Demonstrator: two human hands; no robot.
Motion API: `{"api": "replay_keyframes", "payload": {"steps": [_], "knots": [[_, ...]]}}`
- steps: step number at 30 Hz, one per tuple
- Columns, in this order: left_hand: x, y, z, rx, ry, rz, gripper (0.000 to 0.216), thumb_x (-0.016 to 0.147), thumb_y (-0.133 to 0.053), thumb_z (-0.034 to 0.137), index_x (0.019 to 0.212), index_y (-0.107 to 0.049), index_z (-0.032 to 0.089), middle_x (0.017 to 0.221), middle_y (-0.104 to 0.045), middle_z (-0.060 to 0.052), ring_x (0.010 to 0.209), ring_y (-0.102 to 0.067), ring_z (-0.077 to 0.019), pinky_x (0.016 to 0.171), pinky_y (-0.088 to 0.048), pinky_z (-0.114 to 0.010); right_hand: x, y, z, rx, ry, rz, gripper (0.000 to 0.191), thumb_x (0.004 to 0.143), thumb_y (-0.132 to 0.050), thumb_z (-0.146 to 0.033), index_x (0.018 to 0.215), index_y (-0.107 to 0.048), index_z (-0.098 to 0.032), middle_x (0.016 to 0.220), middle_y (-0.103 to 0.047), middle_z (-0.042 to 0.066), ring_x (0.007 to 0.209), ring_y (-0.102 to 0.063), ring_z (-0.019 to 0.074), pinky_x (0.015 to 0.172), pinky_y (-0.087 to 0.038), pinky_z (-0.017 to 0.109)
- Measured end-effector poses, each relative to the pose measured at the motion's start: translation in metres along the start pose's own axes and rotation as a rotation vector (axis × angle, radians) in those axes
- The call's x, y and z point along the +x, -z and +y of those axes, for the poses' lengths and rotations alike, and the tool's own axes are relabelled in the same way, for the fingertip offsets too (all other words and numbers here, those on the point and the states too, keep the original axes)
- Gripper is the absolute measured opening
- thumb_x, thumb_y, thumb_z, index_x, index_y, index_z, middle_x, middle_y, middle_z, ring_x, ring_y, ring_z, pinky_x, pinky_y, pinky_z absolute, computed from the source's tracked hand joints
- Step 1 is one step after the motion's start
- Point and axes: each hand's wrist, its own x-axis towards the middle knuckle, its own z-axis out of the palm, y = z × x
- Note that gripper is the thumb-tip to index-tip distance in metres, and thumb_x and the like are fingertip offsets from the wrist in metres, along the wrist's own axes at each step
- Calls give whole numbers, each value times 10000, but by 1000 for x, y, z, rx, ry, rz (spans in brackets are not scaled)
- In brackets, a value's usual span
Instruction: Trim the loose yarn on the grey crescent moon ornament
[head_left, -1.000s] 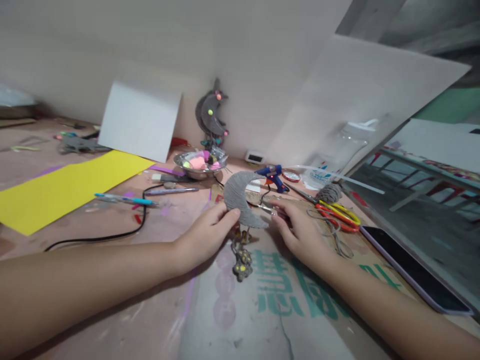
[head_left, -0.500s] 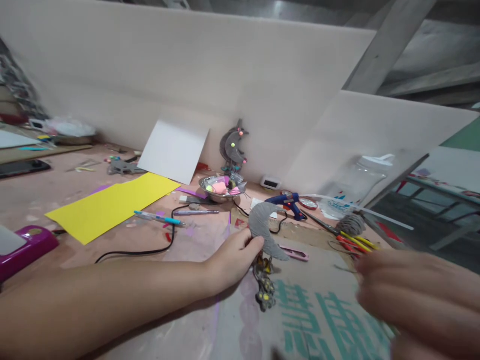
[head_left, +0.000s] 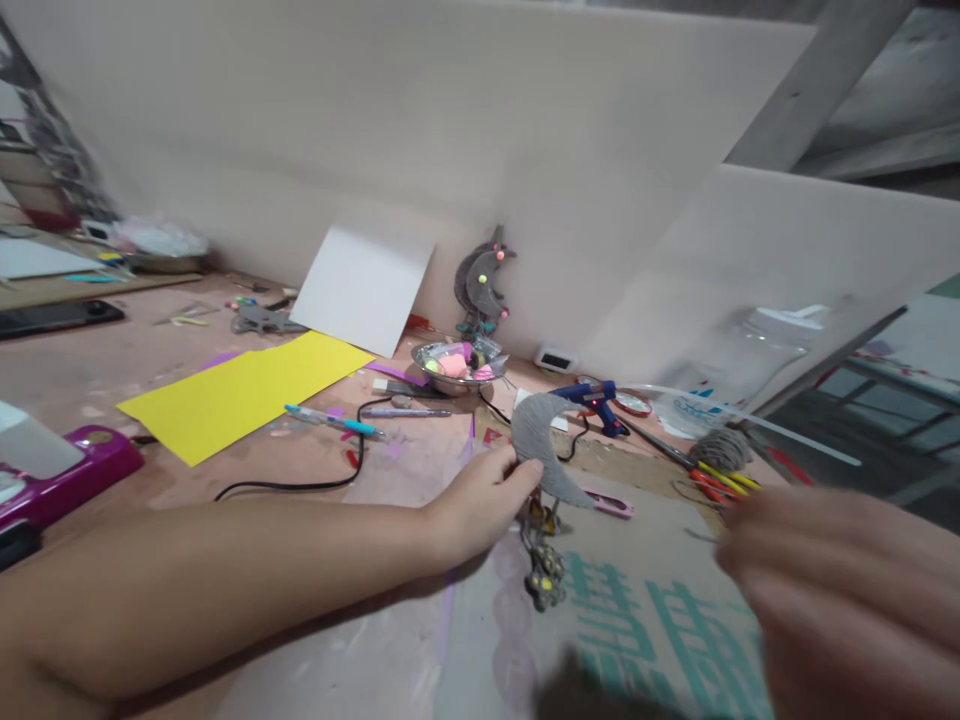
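Note:
My left hand [head_left: 487, 500] pinches a grey yarn-wrapped crescent moon [head_left: 541, 450] between thumb and fingers, above the cardboard. Below the moon hangs a cluster of small charms [head_left: 544, 575], with yellow bits among dark flower-like shapes. At the right edge, close to the camera, my right hand [head_left: 840, 590] is blurred, its fingers curled together in a pinch. Whatever it may hold is too small or smeared to make out. Just behind it lie red and yellow-handled pliers [head_left: 724, 482] and a ball of grey yarn [head_left: 720, 450].
A blue glue gun [head_left: 596, 400] with a black cord rests behind the moon. Nearby are a metal bowl [head_left: 427, 375] of yarn, a clear jug [head_left: 757, 350], yellow paper [head_left: 240, 400], pens and a purple tape dispenser [head_left: 105, 465]. A decorated moon [head_left: 484, 280] leans against the wall.
The camera view has turned slightly, so the table things sit a little further right. My left hand still holds the moon, and my right hand stays at the right, blurred.

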Motion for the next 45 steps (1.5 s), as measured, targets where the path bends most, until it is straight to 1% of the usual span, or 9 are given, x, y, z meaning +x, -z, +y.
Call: {"api": "replay_keyframes", "payload": {"steps": [1, 3, 6, 11, 15, 22, 26, 33, 45], "knots": [[1, 1, 2, -2, 36, 37, 265, 839, -442, 375, 693, -525, 170, 706, -579, -12, 747, -548, -176, 696, -438, -273, 9, -12, -2, -102, -71, -125, 291, 745, -605, -244, 999, -643, -381, 712, -674, 20, 648, -621, 202, 577, -490, 362], [3, 4, 8, -6, 53, 58, 274, 830, -450, 374, 651, -501, 173, 652, -542, -3, 710, -532, -174, 680, -426, -275, 17, -35, 4, -229, -199, -160, 218, 823, -516, -208, 1008, -609, -276, 807, -674, 49, 704, -626, 206, 612, -491, 352], [9, 11, 12, -10, 56, 107, 254, 830, -452, 351, 644, -478, 180, 657, -519, -1, 715, -514, -169, 690, -408, -272, 3, -60, 24, -169, -383, -377, 227, 888, -443, -249, 1069, -575, -209, 941, -651, 73, 817, -618, 203, 710, -501, 351], [20, 18, 1, -5, 50, 96, 301, 819, -475, 395, 632, -511, 161, 641, -544, -4, 639, -512, -150, 631, -398, -265, -29, -76, 32, -86, -398, -609, 227, 855, -519, -274, 1040, -622, -191, 1008, -602, 94, 934, -575, 210, 814, -479, 357], [19, 16, -5, 23, 24, 53, 306, 806, -513, 398, 622, -530, 155, 624, -541, 4, 629, -508, -144, 633, -394, -261, -33, -81, 27, -111, -385, -583, 246, 885, -418, -217, 979, -642, -174, 900, -610, 99, 836, -563, 206, 758, -460, 357], [5, 9, 8, 27, -17, -73, 276, 847, -480, 363, 675, -529, 152, 651, -521, 11, 613, -482, -121, 578, -387, -225, -26, -78, 28, -30, -677, -331, 257, 942, -267, -270, 858, -492, -177, 689, -513, 15, 628, -492, 143, 603, -415, 267], [-1, 6, 6, -9, 31, -140, 306, 837, -492, 419, 667, -537, 168, 608, -509, 23, 556, -467, -116, 524, -376, -222, -17, -77, 10, 325, -816, -187, 226, 892, -405, -372, 969, -502, -182, 790, -540, 17, 668, -499, 128, 594, -417, 240], [-3, 5, 4, -16, 23, -203, 254, 841, -504, 386, 746, -611, 177, 631, -566, 13, 553, -498, -120, 547, -404, -231, -17, -79, -12, 532, -995, -327, 179, 784, -550, -355, 742, -588, -185, 621, -543, -23, 530, -478, 102, 491, -385, 219], [-2, 6, 8, 120, -17, -277, 270, 835, -506, 390, 823, -635, 153, 768, -641, -35, 675, -567, -154, 591, -445, -238, -20, -80, -15, 597, -994, -320, 181, 791, -553, -346, 725, -563, -177, 582, -502, -35, 493, -419, 75, 451, -350, 194]]}}
